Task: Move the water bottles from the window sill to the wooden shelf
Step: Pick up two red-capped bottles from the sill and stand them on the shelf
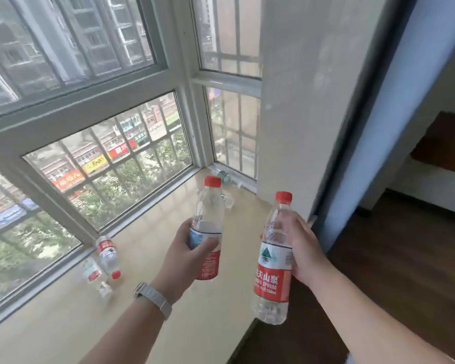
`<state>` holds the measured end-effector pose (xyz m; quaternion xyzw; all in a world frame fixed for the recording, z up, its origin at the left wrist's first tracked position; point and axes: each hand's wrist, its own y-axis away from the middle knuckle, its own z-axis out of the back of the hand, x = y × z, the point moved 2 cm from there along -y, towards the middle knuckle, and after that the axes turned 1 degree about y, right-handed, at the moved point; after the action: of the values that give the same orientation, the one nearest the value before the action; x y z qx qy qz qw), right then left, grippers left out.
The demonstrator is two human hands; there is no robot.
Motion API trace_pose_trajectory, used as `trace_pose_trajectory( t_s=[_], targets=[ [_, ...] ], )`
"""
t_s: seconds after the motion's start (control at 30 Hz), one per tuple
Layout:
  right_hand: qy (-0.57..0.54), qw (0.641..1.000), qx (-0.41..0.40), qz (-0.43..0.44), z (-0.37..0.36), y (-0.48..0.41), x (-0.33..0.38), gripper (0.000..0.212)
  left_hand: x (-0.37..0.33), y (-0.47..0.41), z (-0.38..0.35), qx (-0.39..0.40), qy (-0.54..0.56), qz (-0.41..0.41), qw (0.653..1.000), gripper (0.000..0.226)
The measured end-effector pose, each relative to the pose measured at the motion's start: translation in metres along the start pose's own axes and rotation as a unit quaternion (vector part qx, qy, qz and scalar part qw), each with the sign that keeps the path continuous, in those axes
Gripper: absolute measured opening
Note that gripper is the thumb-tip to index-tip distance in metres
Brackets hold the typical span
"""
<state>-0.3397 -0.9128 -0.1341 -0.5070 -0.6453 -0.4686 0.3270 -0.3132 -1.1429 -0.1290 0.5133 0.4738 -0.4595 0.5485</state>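
Left grip (187,248): closed round a clear red-capped plastic bottle (208,227), frame centre.
Right grip (300,245): closed round a second red-labelled bottle (272,261).
Advice: both are best carried upright to the dark wooden shelf (444,145), right edge.

left hand (187,248): grips upright bottle (208,227) | right hand (302,248): grips second bottle (275,258) | window sill (168,258): two bottles lying (107,254)

I stood at a barred corner window (108,164) — daylight, trees and shop signs below. A pale grey wall (313,101) rose to my right, dark wooden floor (394,271) beyond it — blurred.
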Motion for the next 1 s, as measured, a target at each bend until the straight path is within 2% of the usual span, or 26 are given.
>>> trace_pose_trajectory(
  t_s=[0.1, 0.17, 0.27, 0.47, 0.57, 0.73, 0.8, 0.87, 1.0],
  targets=[
    [-0.011, 1.0, -0.012, 0.016, 0.053, -0.005, 0.024, 0.043, -0.012, -0.016, -0.057, 0.024, -0.003, -0.004, 1.0, 0.052],
    [-0.014, 0.999, -0.025, 0.033, 0.087, -0.007, 0.04, 0.037, -0.02, -0.028, -0.096, 0.044, -0.009, -0.006, 0.999, 0.056],
    [-0.028, 0.996, -0.05, 0.068, 0.135, -0.006, 0.064, 0.032, -0.028, -0.046, -0.152, 0.076, -0.007, -0.012, 0.997, 0.049],
    [-0.01, 0.983, -0.129, 0.133, 0.223, 0.007, 0.101, 0.054, -0.039, -0.076, -0.258, 0.158, -0.021, -0.016, 0.987, 0.051],
    [0.003, 0.971, -0.181, 0.156, 0.267, 0.019, 0.114, 0.043, -0.045, -0.087, -0.312, 0.204, -0.027, -0.025, 0.978, 0.042],
    [0.023, 0.948, -0.266, 0.175, 0.33, 0.045, 0.134, 0.016, -0.053, -0.103, -0.394, 0.299, -0.051, -0.033, 0.952, 0.052],
    [0.036, 0.939, -0.298, 0.171, 0.349, 0.05, 0.14, 0.014, -0.056, -0.113, -0.421, 0.327, -0.058, -0.044, 0.942, 0.043],
    [0.049, 0.927, -0.331, 0.168, 0.363, 0.049, 0.144, 0.019, -0.06, -0.125, -0.444, 0.348, -0.058, -0.05, 0.934, 0.036],
    [0.041, 0.905, -0.381, 0.182, 0.384, 0.029, 0.156, 0.043, -0.065, -0.157, -0.483, 0.387, -0.057, -0.04, 0.92, 0.036]
  ],
)
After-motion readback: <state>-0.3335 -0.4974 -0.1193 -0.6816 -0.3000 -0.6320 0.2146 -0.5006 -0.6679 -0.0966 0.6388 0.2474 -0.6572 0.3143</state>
